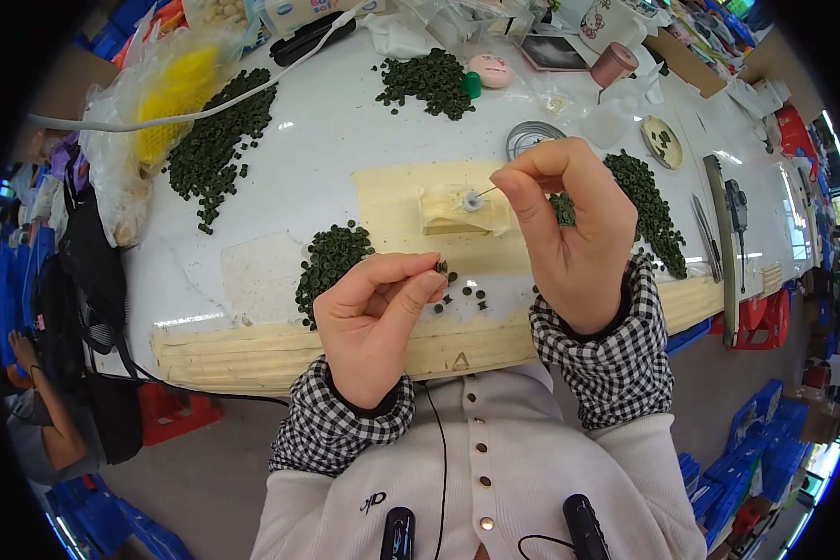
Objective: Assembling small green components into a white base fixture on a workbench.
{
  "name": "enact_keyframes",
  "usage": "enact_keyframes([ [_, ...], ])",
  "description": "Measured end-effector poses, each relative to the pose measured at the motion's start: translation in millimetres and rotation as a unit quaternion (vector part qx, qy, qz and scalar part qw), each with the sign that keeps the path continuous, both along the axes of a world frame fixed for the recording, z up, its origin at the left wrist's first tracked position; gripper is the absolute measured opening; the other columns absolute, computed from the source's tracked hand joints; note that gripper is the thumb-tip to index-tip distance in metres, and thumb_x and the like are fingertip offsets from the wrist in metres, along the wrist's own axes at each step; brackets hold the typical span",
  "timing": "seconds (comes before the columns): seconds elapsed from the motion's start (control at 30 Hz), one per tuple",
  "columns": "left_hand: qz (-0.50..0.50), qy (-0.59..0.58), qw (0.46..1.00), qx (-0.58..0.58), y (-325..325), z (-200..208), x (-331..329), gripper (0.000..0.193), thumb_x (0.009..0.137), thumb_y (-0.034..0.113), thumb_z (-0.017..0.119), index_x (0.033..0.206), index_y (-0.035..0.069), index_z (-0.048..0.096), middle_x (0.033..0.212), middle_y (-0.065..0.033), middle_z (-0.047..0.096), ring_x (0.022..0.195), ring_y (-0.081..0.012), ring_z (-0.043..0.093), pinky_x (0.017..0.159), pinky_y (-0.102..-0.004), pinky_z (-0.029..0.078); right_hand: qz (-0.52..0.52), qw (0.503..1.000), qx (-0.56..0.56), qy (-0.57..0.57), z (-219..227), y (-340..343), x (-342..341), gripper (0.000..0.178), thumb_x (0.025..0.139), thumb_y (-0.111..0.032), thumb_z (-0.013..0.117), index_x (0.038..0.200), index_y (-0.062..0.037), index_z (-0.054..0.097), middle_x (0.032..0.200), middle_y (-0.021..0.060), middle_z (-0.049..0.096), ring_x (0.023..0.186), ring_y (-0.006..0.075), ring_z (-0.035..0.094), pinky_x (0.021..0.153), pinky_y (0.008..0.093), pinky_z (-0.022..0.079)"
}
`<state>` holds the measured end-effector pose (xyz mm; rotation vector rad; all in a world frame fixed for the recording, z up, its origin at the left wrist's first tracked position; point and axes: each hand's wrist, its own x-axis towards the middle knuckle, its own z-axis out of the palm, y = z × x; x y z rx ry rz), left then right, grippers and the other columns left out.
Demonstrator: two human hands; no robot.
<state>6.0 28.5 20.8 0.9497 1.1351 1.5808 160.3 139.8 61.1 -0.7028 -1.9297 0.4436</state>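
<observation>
My left hand [369,322] is closed in a pinch around a small dark green spool-shaped part [441,267], just above the near side of the table. My right hand [579,233] pinches a thin stick [486,191], too fine to tell whether it is a needle or a wire. Its far end reaches a small white cup [473,201]. That cup sits on a block wrapped in yellowish tape [439,213], on a strip of the same tape. Several loose green parts [468,290] lie under my left fingertips. A heap of them [334,261] lies beside my left hand.
More heaps of green parts lie at the far left [219,131], far middle [429,82] and right [649,210]. A round tin [534,137] and a small dish [661,142] stand beyond my right hand. Tweezers [707,233] lie at the right. A white cable [205,110] crosses the far left.
</observation>
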Motion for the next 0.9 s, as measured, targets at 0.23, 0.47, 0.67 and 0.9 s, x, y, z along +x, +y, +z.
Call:
enact_keyframes([
  [0.23,0.008,-0.012,1.0,0.014,1,-1,0,0.016,0.088,-0.004,0.065,0.104,-0.005,0.066,0.094,-0.0093,0.068,0.085,-0.0121,0.066,0.078,-0.0231,0.053,-0.046,0.985,0.05,-0.16,-9,3,-1,0.015,0.08,-0.012,0.072,0.089,-0.0043,0.062,0.084,0.0078,0.06,0.075,0.0267,0.057,0.065,0.0346,0.047],
  [0.47,0.023,0.006,1.0,0.008,1,-1,0,0.014,0.09,-0.001,0.064,0.103,-0.003,0.066,0.092,-0.0107,0.069,0.081,-0.0152,0.067,0.075,-0.0267,0.054,0.001,0.994,0.022,-0.11,14,-23,14,0.019,0.081,-0.002,0.068,0.099,-0.0006,0.067,0.087,0.0107,0.06,0.077,0.0276,0.057,0.067,0.0343,0.046],
  [0.67,0.005,-0.013,1.0,0.026,0,-2,-1,0.017,0.088,-0.006,0.064,0.105,-0.005,0.066,0.097,-0.0094,0.067,0.089,-0.0133,0.067,0.08,-0.0233,0.054,0.12,0.973,-0.18,-0.078,-1,-56,20,0.035,0.083,0.003,0.064,0.118,0.001,0.064,0.093,0.0118,0.06,0.079,0.0235,0.058,0.07,0.0302,0.047],
  [0.9,0.005,0.009,0.999,0.045,1,-5,-2,0.018,0.087,-0.008,0.064,0.105,-0.004,0.067,0.098,-0.0102,0.066,0.089,-0.0139,0.066,0.08,-0.0233,0.054,0.15,0.968,-0.193,-0.052,-10,-58,15,0.036,0.086,0.005,0.061,0.122,0.0022,0.062,0.097,0.012,0.061,0.08,0.0214,0.059,0.07,0.0278,0.049],
])
